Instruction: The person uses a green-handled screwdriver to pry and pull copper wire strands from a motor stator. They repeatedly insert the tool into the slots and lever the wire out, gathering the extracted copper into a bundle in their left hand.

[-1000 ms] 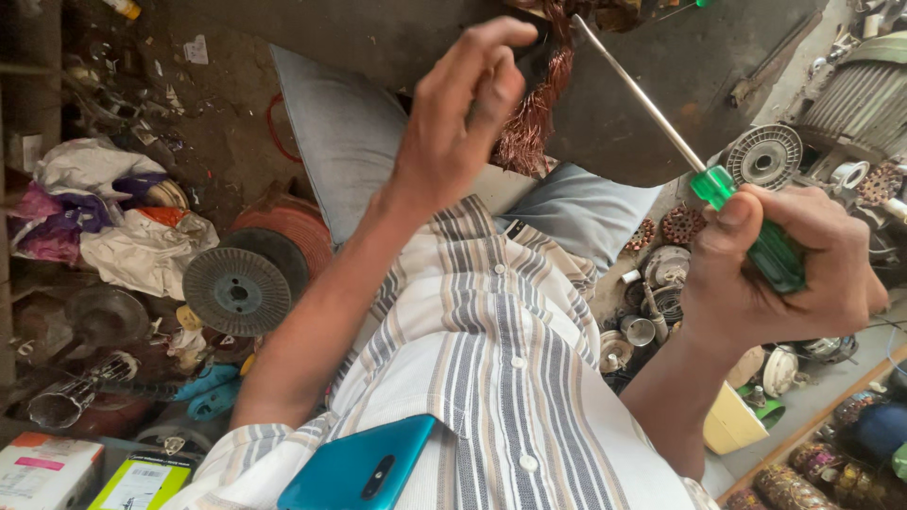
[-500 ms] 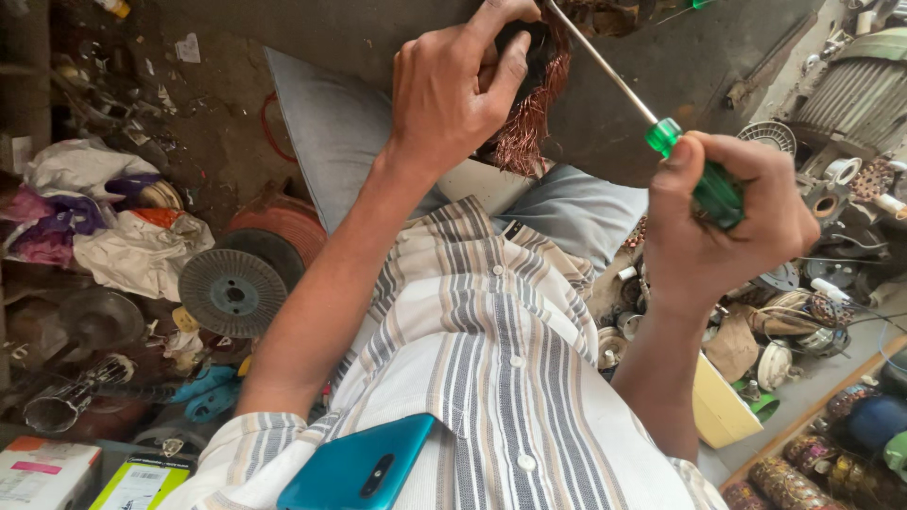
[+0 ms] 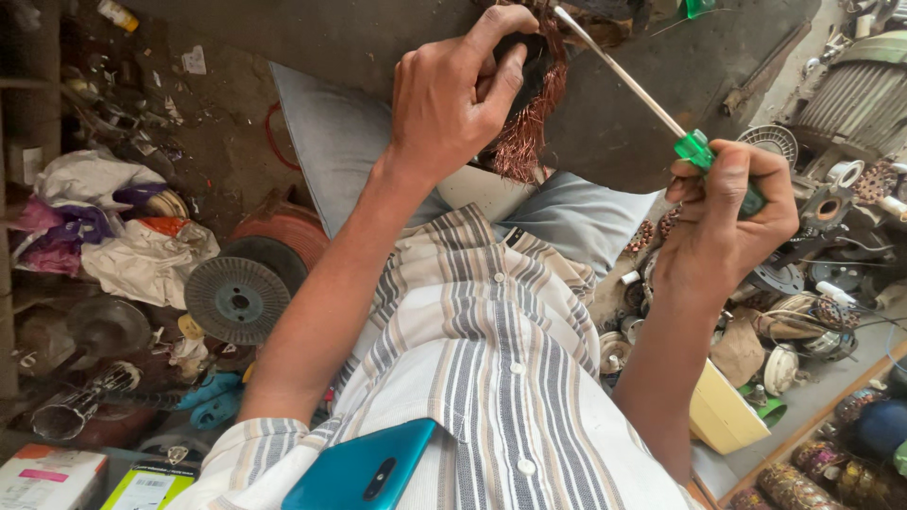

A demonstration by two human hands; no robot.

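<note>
My left hand (image 3: 456,94) grips a dark motor stator (image 3: 529,76) at the top of the view, with loose copper winding wire (image 3: 522,144) hanging from it. My right hand (image 3: 726,227) is closed around the green handle of a screwdriver (image 3: 694,148). Its long metal shaft (image 3: 619,77) runs up and left, and the tip meets the stator near the top edge. My striped shirt (image 3: 491,378) fills the lower middle, with a teal phone (image 3: 364,469) in its chest pocket.
A grey cushion (image 3: 340,151) lies under the work. On the left are a round ribbed rotor disc (image 3: 236,300), rags (image 3: 142,246) and scrap metal. To the right lie several motor parts and coils (image 3: 812,312), a yellow container (image 3: 723,416) and a ribbed motor housing (image 3: 864,90).
My right hand has moved up and left with the screwdriver, bringing the handle closer to the stator. My left hand has stayed on the stator, shifting slightly.
</note>
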